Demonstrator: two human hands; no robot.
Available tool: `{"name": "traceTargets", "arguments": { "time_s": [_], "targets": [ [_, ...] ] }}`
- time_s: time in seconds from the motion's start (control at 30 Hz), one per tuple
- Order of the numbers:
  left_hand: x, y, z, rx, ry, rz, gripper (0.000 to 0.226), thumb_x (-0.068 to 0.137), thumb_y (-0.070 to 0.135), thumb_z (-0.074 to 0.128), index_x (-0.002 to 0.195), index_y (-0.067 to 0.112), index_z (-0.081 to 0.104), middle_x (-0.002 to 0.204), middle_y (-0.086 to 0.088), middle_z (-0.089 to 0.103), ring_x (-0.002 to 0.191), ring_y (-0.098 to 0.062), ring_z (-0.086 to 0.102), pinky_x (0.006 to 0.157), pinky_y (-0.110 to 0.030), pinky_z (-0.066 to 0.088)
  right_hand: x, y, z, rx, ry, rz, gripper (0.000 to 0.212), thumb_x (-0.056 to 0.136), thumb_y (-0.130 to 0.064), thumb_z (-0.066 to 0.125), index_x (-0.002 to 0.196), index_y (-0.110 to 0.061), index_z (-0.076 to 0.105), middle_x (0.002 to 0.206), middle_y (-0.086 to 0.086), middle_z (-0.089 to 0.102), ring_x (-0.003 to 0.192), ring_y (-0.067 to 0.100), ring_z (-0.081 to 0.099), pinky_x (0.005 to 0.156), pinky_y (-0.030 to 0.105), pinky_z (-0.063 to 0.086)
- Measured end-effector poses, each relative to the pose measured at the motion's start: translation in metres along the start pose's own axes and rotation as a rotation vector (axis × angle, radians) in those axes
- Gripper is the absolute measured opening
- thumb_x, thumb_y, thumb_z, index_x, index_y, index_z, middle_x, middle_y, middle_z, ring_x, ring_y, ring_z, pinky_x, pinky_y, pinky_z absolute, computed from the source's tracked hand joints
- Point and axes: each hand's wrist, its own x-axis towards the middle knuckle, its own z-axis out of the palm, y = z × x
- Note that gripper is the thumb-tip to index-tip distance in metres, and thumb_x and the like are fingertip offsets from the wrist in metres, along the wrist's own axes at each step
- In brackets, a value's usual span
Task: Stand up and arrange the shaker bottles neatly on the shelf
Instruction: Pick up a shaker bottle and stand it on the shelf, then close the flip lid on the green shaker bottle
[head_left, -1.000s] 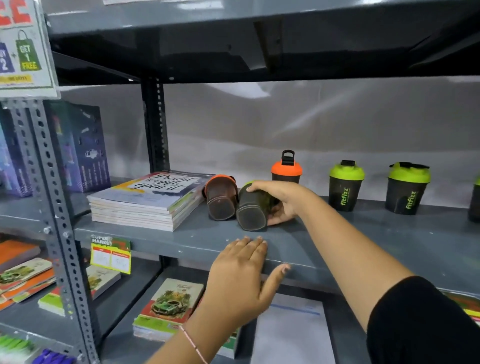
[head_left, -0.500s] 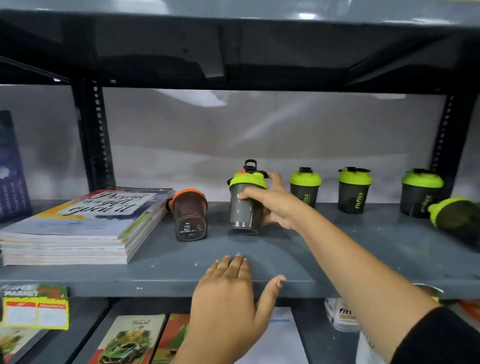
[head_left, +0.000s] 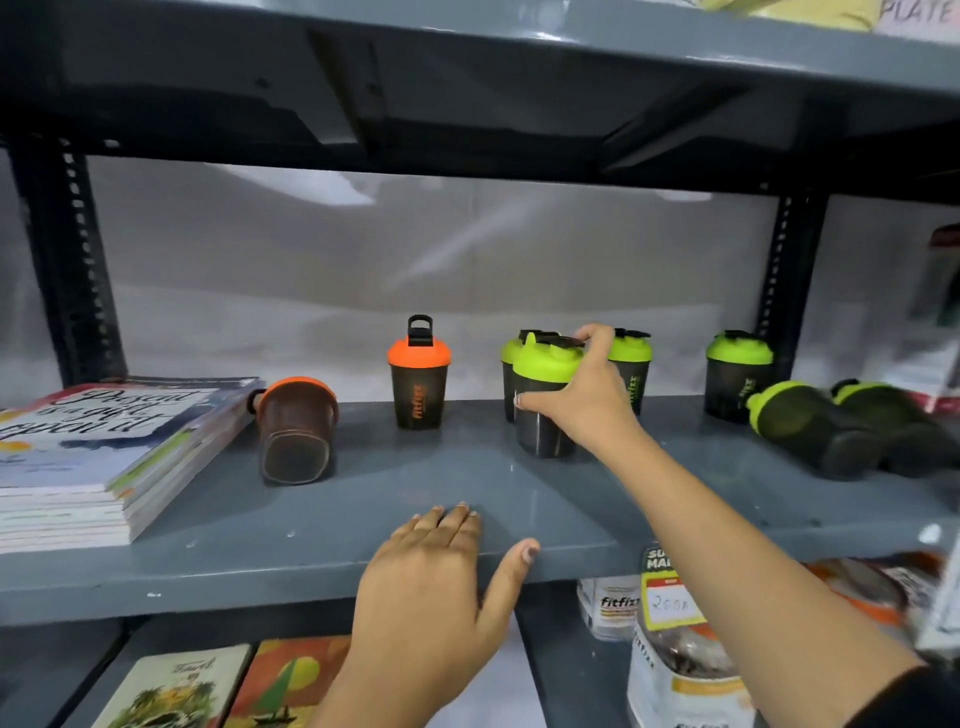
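My right hand (head_left: 587, 395) grips a green-lidded shaker bottle (head_left: 543, 400), upright on the grey shelf (head_left: 467, 499), in front of two other green-lidded bottles (head_left: 631, 369). Further right stands another green-lidded bottle (head_left: 737, 374). Two green-lidded bottles (head_left: 810, 426) lie on their sides at the far right. An orange-lidded bottle (head_left: 418, 376) stands upright at the back. Left of it, a second orange-lidded bottle (head_left: 296, 431) lies on its side, base toward me. My left hand (head_left: 436, 582) rests flat on the shelf's front edge, fingers apart, holding nothing.
A stack of notebooks (head_left: 104, 457) fills the shelf's left end. Perforated uprights (head_left: 67, 260) stand at left and right. A shelf runs overhead. The lower shelf holds books (head_left: 176, 686) and fitfizz packs (head_left: 670, 660), with a price tag (head_left: 667, 592) on the edge.
My right hand has carried the green-lidded bottle to the right, away from the orange-lidded bottles, and it now stands in front of the green row. The view has shifted right.
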Motion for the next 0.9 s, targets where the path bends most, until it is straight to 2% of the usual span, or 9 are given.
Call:
{"name": "traceTargets", "arguments": {
  "time_s": [0.1, 0.3, 0.4, 0.5, 0.57, 0.63, 0.7, 0.8, 0.9],
  "targets": [
    [-0.001, 0.000, 0.001, -0.002, 0.025, 0.005, 0.069, 0.094, 0.064, 0.027, 0.103, 0.014, 0.074, 0.106, -0.002, 0.072, 0.100, -0.021, 0.068, 0.086, -0.035, 0.051, 0.002, 0.010, -0.006, -0.036, -0.014, 0.024, 0.086, 0.059, -0.031, 0.090, 0.116, -0.023, 0.026, 0.112, 0.012, 0.050, 0.095, 0.030, 0.050, 0.069, 0.033, 0.037],
    [-0.003, 0.000, 0.002, -0.012, 0.021, -0.018, 0.069, 0.094, 0.063, 0.026, 0.106, 0.015, 0.074, 0.109, -0.002, 0.071, 0.103, -0.021, 0.067, 0.087, -0.036, 0.051, -0.004, 0.012, -0.005, -0.079, -0.058, 0.024, 0.085, 0.063, -0.029, 0.090, 0.117, -0.020, 0.025, 0.114, 0.014, 0.043, 0.095, 0.030, 0.046, 0.071, 0.033, 0.037],
    [-0.005, 0.000, 0.002, -0.012, 0.021, -0.013, 0.067, 0.095, 0.062, 0.027, 0.109, 0.015, 0.073, 0.112, -0.001, 0.070, 0.105, -0.020, 0.066, 0.089, -0.037, 0.049, -0.002, 0.010, -0.007, -0.129, -0.124, 0.072, 0.089, 0.064, -0.037, 0.090, 0.122, -0.019, 0.024, 0.120, 0.015, 0.044, 0.095, 0.029, 0.048, 0.074, 0.032, 0.038],
    [-0.008, -0.001, 0.004, 0.003, 0.025, -0.005, 0.064, 0.094, 0.059, 0.030, 0.112, 0.015, 0.071, 0.114, -0.001, 0.069, 0.107, -0.020, 0.065, 0.093, -0.038, 0.045, 0.007, 0.000, -0.029, -0.108, -0.283, 0.214, 0.100, 0.067, -0.063, 0.079, 0.136, -0.021, 0.020, 0.136, 0.012, 0.044, 0.115, 0.030, 0.052, 0.086, 0.032, 0.040],
    [-0.010, 0.000, 0.006, 0.029, 0.007, -0.012, 0.061, 0.094, 0.058, 0.031, 0.117, 0.016, 0.069, 0.118, 0.000, 0.068, 0.110, -0.019, 0.063, 0.097, -0.038, 0.041, 0.022, -0.018, -0.057, -0.155, -0.328, 0.183, 0.091, 0.079, -0.068, 0.064, 0.147, -0.021, 0.024, 0.149, 0.009, 0.041, 0.129, 0.029, 0.047, 0.091, 0.032, 0.036],
    [-0.011, 0.001, 0.008, 0.065, -0.018, -0.018, 0.059, 0.094, 0.057, 0.032, 0.120, 0.016, 0.067, 0.121, 0.002, 0.066, 0.112, -0.018, 0.061, 0.099, -0.038, 0.037, 0.042, -0.038, -0.083, -0.318, -0.382, 0.010, 0.063, 0.092, -0.053, 0.059, 0.145, -0.026, 0.039, 0.151, 0.007, 0.042, 0.135, 0.028, 0.045, 0.096, 0.032, 0.036],
    [-0.012, 0.001, 0.009, 0.068, -0.031, -0.018, 0.058, 0.095, 0.054, 0.032, 0.121, 0.016, 0.066, 0.123, 0.001, 0.066, 0.113, -0.019, 0.061, 0.100, -0.039, 0.036, 0.057, -0.057, -0.096, -0.478, -0.519, -0.138, 0.043, 0.095, -0.024, 0.064, 0.134, -0.037, 0.052, 0.148, 0.004, 0.047, 0.134, 0.028, 0.048, 0.104, 0.037, 0.040],
    [-0.012, 0.002, 0.007, 0.043, -0.036, -0.024, 0.057, 0.095, 0.052, 0.031, 0.123, 0.015, 0.064, 0.125, 0.000, 0.064, 0.114, -0.020, 0.060, 0.101, -0.039, 0.037, 0.072, -0.067, -0.092, -0.682, -0.715, -0.184, 0.064, 0.087, 0.007, 0.060, 0.128, -0.041, 0.060, 0.149, -0.003, 0.045, 0.133, 0.020, 0.046, 0.102, 0.040, 0.044],
    [-0.013, 0.003, 0.007, 0.023, -0.032, -0.027, 0.058, 0.095, 0.052, 0.030, 0.123, 0.014, 0.065, 0.125, -0.001, 0.064, 0.115, -0.021, 0.060, 0.101, -0.040, 0.039, 0.082, -0.065, -0.081, -0.757, -0.817, -0.183, 0.071, 0.083, 0.015, 0.058, 0.126, -0.041, 0.063, 0.151, -0.005, 0.043, 0.130, 0.024, 0.048, 0.091, 0.040, 0.050]
  ]
}}
